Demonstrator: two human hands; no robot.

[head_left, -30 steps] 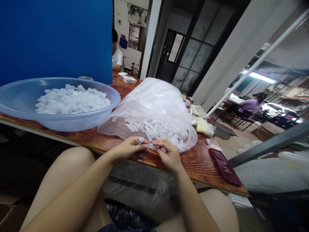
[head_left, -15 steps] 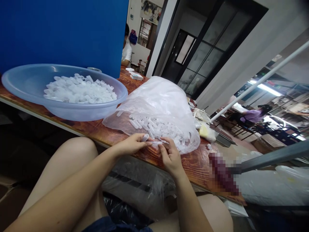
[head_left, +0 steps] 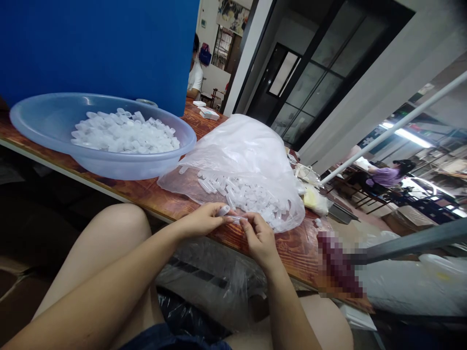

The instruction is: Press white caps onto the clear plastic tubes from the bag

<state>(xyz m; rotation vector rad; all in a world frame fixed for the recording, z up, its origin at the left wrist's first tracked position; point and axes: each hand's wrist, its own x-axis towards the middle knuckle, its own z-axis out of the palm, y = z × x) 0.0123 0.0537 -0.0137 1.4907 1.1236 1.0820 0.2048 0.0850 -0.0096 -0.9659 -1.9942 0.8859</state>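
Just over the table's near edge, my left hand [head_left: 207, 218] is closed on one end of a clear plastic tube [head_left: 236, 219]. A small whitish cylindrical piece [head_left: 223, 210] also sticks up from its thumb and forefinger. Pinching the tube's other end is my right hand [head_left: 258, 236], its fingers curled; the tip is partly hidden. Behind both hands lies a translucent plastic bag [head_left: 251, 146], its mouth spilling many loose clear tubes [head_left: 237, 192]. On the left stands a blue plastic basin [head_left: 127, 166], heaped with short white translucent plastic pieces [head_left: 120, 131].
A blue panel [head_left: 98, 48] rises behind the basin. The brown wooden table [head_left: 295, 253] runs along in front of my knees. At its right end are a pixelated dark-red object [head_left: 339, 262] and a grey metal bar [head_left: 408, 240]. People sit in the background.
The view has shifted slightly, so things sit a little further right. My hands stay together at the tube, and the right fingers have moved a little around its end.
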